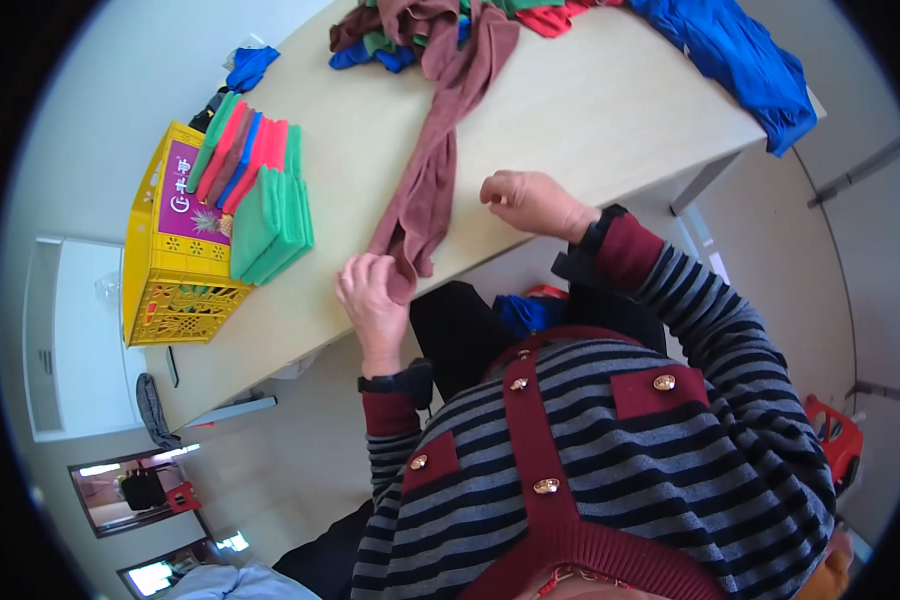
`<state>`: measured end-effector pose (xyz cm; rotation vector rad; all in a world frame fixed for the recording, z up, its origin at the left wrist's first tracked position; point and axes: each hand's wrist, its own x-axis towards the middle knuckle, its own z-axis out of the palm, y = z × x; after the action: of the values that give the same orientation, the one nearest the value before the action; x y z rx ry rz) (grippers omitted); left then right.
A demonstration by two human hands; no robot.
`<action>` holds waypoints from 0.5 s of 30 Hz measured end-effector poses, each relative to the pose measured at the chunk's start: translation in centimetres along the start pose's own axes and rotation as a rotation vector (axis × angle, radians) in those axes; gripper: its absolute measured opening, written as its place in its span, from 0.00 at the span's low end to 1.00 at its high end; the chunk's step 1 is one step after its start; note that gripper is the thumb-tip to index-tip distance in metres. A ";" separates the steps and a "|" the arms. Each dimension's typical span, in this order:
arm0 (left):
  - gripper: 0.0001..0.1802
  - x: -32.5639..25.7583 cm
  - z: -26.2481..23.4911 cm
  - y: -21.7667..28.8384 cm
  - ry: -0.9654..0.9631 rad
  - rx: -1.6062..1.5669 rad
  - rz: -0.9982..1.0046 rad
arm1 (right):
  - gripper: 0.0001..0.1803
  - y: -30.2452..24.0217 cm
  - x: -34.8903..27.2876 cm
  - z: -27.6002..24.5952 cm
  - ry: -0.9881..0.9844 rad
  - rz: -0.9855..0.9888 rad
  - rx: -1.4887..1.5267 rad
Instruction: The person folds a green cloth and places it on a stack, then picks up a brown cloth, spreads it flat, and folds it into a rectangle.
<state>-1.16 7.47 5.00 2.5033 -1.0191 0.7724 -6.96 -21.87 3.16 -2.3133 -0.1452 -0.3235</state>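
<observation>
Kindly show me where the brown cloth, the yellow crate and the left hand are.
Brown cloth (431, 165), head view: middle of its long strip.
Yellow crate (177, 265), head view: side wall.
Left hand (374, 302), head view: back of the hand.

Two hands are showing, the left hand (372, 305) and the right hand (538, 202), and two black wristbands (398, 383) are going with them. One table (560, 115) is standing here. One yellow crate (160, 262) is sitting on it, bearing one purple label (174, 215). At least six folded cloths (270, 225) are standing there, overlap hiding the exact number. One long brown cloth (425, 185) is lying out, and one heap of loose cloths (405, 22) is defying a count. Five gold buttons (545, 486) and two red pockets (685, 396) are showing on one striped sweater (610, 470).
</observation>
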 end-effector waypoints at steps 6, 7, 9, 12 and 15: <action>0.08 0.0 -0.6 0.1 -0.064 -0.313 -0.004 | 0.14 -5.4 2.6 3.4 0.206 -0.388 -0.120; 0.06 -0.1 -1.0 0.0 -0.068 -0.399 -0.040 | 0.13 -7.3 3.1 3.4 0.173 -0.501 -0.081; 0.05 0.7 -2.1 0.2 -0.096 -0.443 -0.064 | 0.13 -8.8 4.3 3.7 0.157 -0.611 -0.056; 0.03 1.7 -3.4 0.3 -0.162 -0.535 -0.097 | 0.11 -9.0 5.4 4.0 0.007 -0.506 -0.004; 0.05 2.1 -4.4 -0.9 0.016 -0.564 -0.169 | 0.09 -8.7 5.7 2.2 -0.006 -0.519 0.004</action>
<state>-0.82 9.07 9.67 2.0544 -0.8566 0.3828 -2.86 -14.24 9.34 -2.2441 -0.7529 -0.5720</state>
